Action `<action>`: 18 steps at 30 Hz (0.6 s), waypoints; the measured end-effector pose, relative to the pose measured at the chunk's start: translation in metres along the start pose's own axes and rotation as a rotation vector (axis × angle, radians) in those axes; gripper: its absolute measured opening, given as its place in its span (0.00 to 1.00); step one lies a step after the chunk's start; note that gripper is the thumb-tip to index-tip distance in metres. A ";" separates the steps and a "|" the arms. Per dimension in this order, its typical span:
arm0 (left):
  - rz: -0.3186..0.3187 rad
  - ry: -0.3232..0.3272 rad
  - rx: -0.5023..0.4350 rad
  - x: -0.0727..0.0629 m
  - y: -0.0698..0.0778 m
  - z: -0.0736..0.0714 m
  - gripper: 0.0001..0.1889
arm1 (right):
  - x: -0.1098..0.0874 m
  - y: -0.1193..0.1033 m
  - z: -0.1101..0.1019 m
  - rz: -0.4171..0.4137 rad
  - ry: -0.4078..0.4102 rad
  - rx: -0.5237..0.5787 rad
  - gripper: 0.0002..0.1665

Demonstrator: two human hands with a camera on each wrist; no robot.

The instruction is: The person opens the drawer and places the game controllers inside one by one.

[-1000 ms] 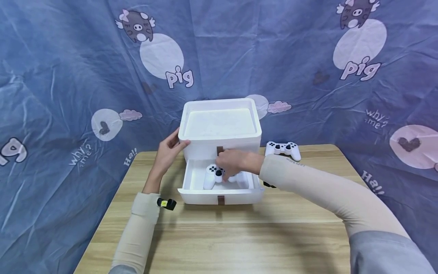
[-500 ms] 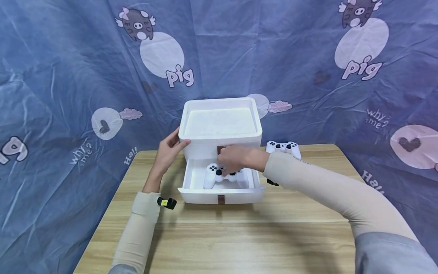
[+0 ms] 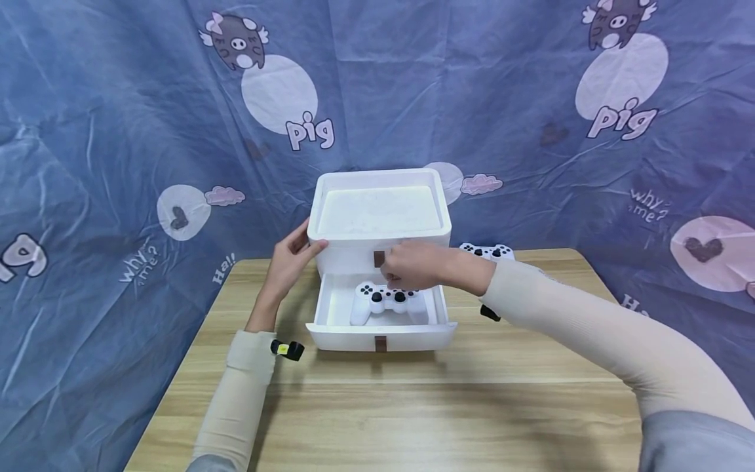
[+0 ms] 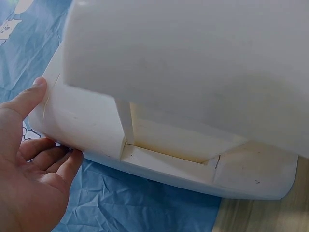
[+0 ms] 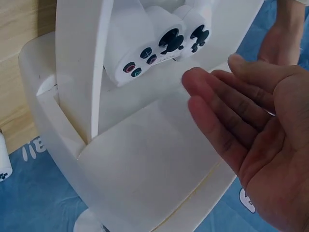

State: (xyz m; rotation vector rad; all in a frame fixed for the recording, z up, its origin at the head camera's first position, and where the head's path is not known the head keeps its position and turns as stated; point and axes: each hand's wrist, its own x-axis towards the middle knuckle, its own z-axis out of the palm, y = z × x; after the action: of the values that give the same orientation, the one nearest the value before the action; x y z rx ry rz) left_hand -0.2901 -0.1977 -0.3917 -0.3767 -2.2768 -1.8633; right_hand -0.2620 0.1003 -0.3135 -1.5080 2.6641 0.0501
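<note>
A white two-drawer storage box [image 3: 380, 235] stands upright, its lower drawer [image 3: 348, 341] pulled out. Inside that drawer lies a white game controller [image 3: 362, 312], also visible in the right wrist view. My left hand [image 3: 288, 265] grips the box's upper left corner, thumb at the front edge and fingers around the side. Above the controller, in front of the upper drawer's brown tab [image 3: 379, 259], hovers my right hand [image 3: 415, 265]. In the right wrist view its fingers [image 5: 219, 128] are loosely bent, with nothing held, and the controller lies beyond them.
A second white controller [image 3: 504, 252] lies on the wooden table [image 3: 383, 413] right of the box, partly hidden behind my right forearm. A blue printed cloth [image 3: 377, 98] hangs behind. The drawer front sticks out toward me with another brown tab [image 3: 381, 343].
My right hand has let go of the controller and risen, drawing back to the right. The controller stays in the drawer. My left hand has not moved.
</note>
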 end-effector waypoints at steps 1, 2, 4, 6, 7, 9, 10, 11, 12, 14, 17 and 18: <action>-0.002 0.000 -0.001 0.000 0.000 0.000 0.40 | -0.003 0.000 0.000 -0.015 0.023 0.004 0.16; -0.003 0.001 -0.001 0.000 0.000 0.000 0.40 | -0.006 0.000 0.000 -0.025 0.043 0.005 0.17; -0.002 0.002 -0.003 -0.001 0.000 0.000 0.40 | -0.013 -0.001 0.001 -0.039 0.080 0.001 0.18; 0.001 0.002 -0.005 -0.001 0.000 0.001 0.40 | -0.020 -0.003 0.002 -0.044 0.109 -0.002 0.18; 0.001 0.002 -0.004 -0.001 0.000 0.001 0.40 | -0.024 -0.003 0.003 -0.044 0.122 -0.003 0.18; 0.002 0.002 -0.005 -0.001 0.000 0.001 0.40 | -0.030 -0.004 0.005 -0.043 0.142 0.000 0.19; 0.002 0.003 -0.005 -0.001 0.000 0.001 0.40 | -0.033 -0.005 0.006 -0.045 0.153 0.006 0.18; 0.002 0.005 -0.006 -0.001 0.000 0.002 0.40 | -0.036 -0.006 0.008 -0.046 0.162 0.012 0.18; 0.002 0.006 -0.005 -0.001 0.000 0.002 0.40 | -0.038 -0.006 0.010 -0.048 0.171 0.017 0.17; 0.003 0.007 -0.007 -0.001 -0.001 0.002 0.40 | -0.044 -0.009 0.013 -0.057 0.196 0.022 0.16; 0.004 0.008 -0.007 -0.001 -0.002 0.003 0.40 | -0.051 -0.012 0.020 -0.066 0.238 0.027 0.14; 0.002 0.009 -0.008 -0.001 -0.002 0.003 0.40 | -0.053 -0.014 0.022 -0.064 0.247 0.028 0.14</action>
State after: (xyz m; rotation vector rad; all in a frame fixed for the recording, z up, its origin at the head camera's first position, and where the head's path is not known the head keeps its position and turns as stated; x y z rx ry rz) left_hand -0.2897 -0.1956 -0.3948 -0.3715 -2.2632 -1.8692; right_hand -0.2219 0.1399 -0.3308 -1.6911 2.7829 -0.1888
